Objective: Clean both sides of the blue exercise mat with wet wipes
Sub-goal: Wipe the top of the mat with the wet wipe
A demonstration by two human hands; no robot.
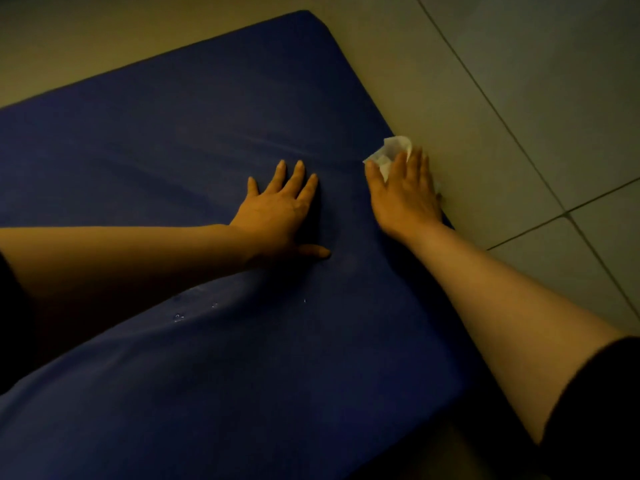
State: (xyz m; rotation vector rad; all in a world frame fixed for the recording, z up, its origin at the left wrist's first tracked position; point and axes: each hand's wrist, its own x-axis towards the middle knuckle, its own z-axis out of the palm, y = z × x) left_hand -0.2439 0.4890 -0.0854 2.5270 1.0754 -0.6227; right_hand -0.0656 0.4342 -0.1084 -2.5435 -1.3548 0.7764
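Fingers [408, 161] of right hand [403, 192] — straight, pressing the wipe [393, 152] flat at the mat's [207, 133] right edge | left hand [277, 209] spread flat mid-mat, bracing | mat on floor [519, 98], long axis running away — unwiped surface lies leftward, right hand nearer.

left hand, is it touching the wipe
Apart. The head view shows the left hand flat on the mat, with bare blue mat between it and the wipe under the right hand.

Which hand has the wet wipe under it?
The right hand, pressing the white wipe at the mat edge; the left hand lies flat on bare mat.
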